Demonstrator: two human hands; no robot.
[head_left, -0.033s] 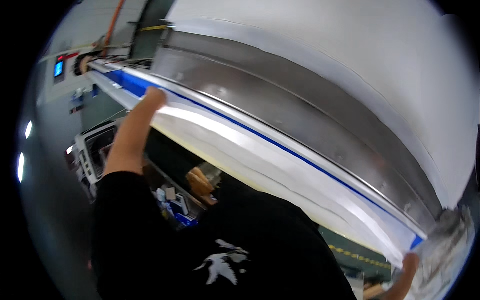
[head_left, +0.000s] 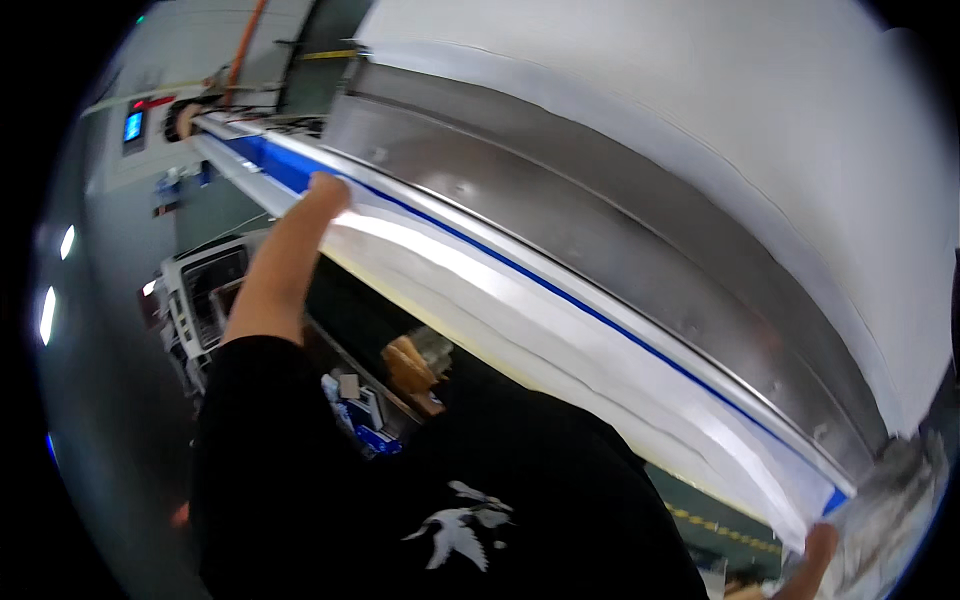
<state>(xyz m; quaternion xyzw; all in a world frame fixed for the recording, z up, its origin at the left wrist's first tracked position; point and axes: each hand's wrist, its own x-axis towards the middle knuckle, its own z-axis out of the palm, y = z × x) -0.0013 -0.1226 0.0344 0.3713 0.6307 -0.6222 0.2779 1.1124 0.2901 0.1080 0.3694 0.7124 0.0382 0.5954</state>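
Observation:
A long white sheet [head_left: 560, 330] with a yellowish near edge is stretched between my two hands, sagging a little with creases. My left hand [head_left: 328, 192] is closed on its far left end, beside a blue strip [head_left: 283, 166]. At the lower right my right hand [head_left: 821, 541] is closed on the other end, close to a small blue patch. Both sets of fingertips are partly hidden. The sheet lies along a narrow white rail [head_left: 600, 292] with a thin blue line.
Beyond the rail runs a grey metal panel [head_left: 500, 165] under a large white sheet or roll [head_left: 700, 90]. Crumpled clear plastic [head_left: 900, 510] lies beside my right hand. Below are a bin of small boxes [head_left: 370, 415] and a white-framed machine [head_left: 190, 300]. A lit screen [head_left: 133, 126] stands far left.
The whole view has shifted slightly, so the scene sits a little further right. Both hands keep their places at the ends of the sheet.

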